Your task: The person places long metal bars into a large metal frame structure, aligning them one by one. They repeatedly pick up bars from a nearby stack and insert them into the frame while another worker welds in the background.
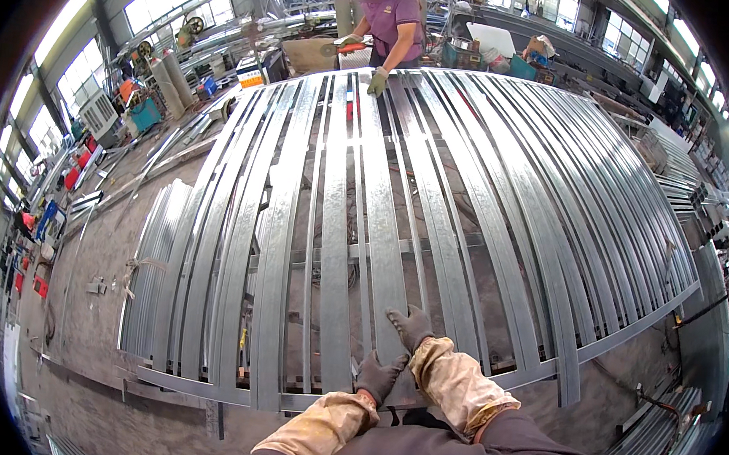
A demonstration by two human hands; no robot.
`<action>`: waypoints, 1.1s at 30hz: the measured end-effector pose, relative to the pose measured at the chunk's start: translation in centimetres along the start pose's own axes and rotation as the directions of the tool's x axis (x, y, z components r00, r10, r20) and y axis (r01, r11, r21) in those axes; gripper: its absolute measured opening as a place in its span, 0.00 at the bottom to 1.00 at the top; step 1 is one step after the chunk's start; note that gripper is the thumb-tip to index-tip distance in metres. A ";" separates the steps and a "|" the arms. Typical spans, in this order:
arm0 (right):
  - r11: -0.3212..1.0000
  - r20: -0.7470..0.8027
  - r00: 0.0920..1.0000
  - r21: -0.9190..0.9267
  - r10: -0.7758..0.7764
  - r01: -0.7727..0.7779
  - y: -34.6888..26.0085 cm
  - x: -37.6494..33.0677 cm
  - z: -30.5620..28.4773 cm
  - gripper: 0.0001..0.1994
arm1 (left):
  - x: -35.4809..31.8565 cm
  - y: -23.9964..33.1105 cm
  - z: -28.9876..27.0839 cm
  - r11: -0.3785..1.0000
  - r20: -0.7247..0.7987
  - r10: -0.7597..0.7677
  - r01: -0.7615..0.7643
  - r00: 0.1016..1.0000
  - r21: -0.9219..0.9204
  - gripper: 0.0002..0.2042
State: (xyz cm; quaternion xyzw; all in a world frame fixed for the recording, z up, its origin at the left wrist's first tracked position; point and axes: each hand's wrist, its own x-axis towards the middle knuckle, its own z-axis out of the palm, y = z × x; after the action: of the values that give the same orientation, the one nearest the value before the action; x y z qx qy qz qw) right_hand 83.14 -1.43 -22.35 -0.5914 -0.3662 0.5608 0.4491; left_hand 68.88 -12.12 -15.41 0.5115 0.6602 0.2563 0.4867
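Observation:
My left hand (pixel 380 377), in a dark grey glove, grips the left edge near the close end of a long galvanized steel strip (pixel 385 254). Slightly farther along, my right hand (pixel 411 327), gloved alike, holds the same strip's right edge. Parts of the fingers on both hands are hidden at the edges. The strip runs away from me across a metal frame (pixel 514 378), among several parallel steel strips (pixel 335 259). At its far end, a co-worker's gloved hand (pixel 378 82) touches the metal, while the other holds an orange tool (pixel 352 48).
A person in a purple shirt (pixel 393 18) stands across the frame. Bundled steel profiles (pixel 153 255) lie at left, more profiles (pixel 654 442) at lower right. One strip (pixel 568 381) juts past the near rail. A dark cable (pixel 636 390) runs along the right floor.

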 end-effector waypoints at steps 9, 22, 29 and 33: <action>1.000 -0.019 1.000 -0.021 -0.003 0.002 -1.1 0.5 -0.3 0.15 | 1.6 0.6 0.2 0.998 0.010 0.039 -0.038 0.999 -0.055 0.31; 0.818 0.040 0.980 -0.557 0.193 -0.139 0.3 2.9 -1.9 0.33 | 6.7 -5.7 1.7 0.838 0.083 0.462 -0.466 0.883 0.285 0.35; 0.817 -0.301 0.927 -0.460 0.225 -0.348 -0.5 1.4 0.9 0.45 | 0.7 -3.1 -8.4 0.935 -0.024 0.323 -0.315 0.946 0.161 0.24; 0.789 -0.278 0.940 -0.523 0.200 -0.323 1.3 3.8 0.1 0.49 | -2.4 -4.7 -9.4 0.981 -0.036 0.192 -0.191 0.981 0.026 0.20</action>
State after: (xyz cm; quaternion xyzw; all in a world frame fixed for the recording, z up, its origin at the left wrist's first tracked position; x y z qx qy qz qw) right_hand 83.32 1.67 -24.86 -0.7972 -0.3797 0.4202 0.2089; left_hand 58.34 -14.43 -14.69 0.5730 0.6198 0.3044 0.4414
